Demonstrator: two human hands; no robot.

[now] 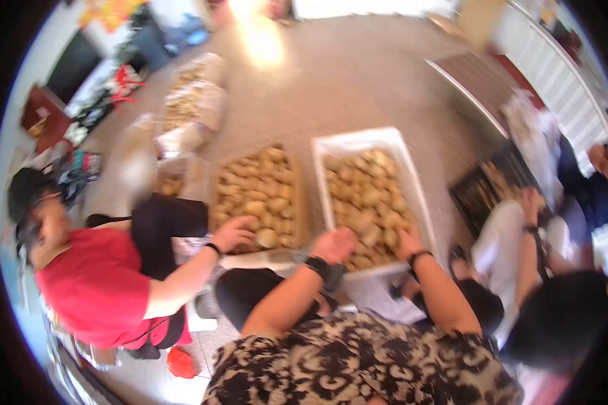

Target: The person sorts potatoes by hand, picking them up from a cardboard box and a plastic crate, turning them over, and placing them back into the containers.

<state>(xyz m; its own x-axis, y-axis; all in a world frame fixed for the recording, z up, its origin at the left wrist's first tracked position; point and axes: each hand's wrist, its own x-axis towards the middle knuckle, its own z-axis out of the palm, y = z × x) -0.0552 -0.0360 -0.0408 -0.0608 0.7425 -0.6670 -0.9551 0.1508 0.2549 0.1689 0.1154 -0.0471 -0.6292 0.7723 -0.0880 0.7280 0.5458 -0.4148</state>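
Note:
A white foam box (420, 202) full of tan, rounded pieces (365, 189), like potatoes or mushrooms, stands in front of me. My left hand (336, 245) is over its near left corner, fingers curled inward; I cannot make out what is in them. At the near right side, my right hand (409, 241) reaches down to the pieces, its fingers apart and the tips partly hidden among them. Both wrists wear dark bands.
To the left, a co-worker in red has a hand (234, 234) over a tan-sided box (297, 202) of similar pieces. Filled bags (194, 101) lie farther back. A black crate (483, 179) stands right, near another person's hand (532, 199). A low platform (469, 84) is behind it.

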